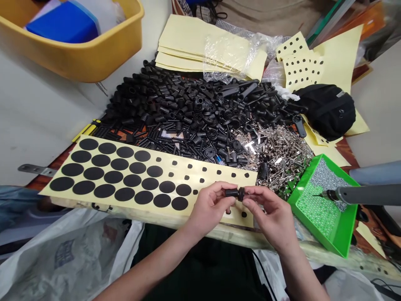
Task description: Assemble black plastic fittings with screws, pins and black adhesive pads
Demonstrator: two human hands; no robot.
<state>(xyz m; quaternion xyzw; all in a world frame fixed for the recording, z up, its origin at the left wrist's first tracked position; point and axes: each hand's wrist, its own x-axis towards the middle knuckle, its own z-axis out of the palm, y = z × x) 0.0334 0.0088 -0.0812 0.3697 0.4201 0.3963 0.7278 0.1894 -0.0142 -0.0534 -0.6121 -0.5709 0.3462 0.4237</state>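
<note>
Between my two hands, over the front edge of the table, is a small black plastic cylinder [231, 192] with a wider round black piece [241, 193] at its right end. The fingers of my left hand [208, 207] are closed around the cylinder. My right hand [272, 213] pinches the round piece from the right; whether the two pieces are joined, I cannot tell. Beneath my hands lies a pale yellow sticker sheet [163, 167] with large black discs on its left and small black dots on its right.
A big pile of black plastic parts [188, 96] covers the table's middle, beside heaped metal clips [282, 154]. At right, an electric screwdriver [369, 195] reaches over a green tray [343, 238] of small screws. A yellow tub [94, 62] stands upper left, a black cap [327, 109] upper right.
</note>
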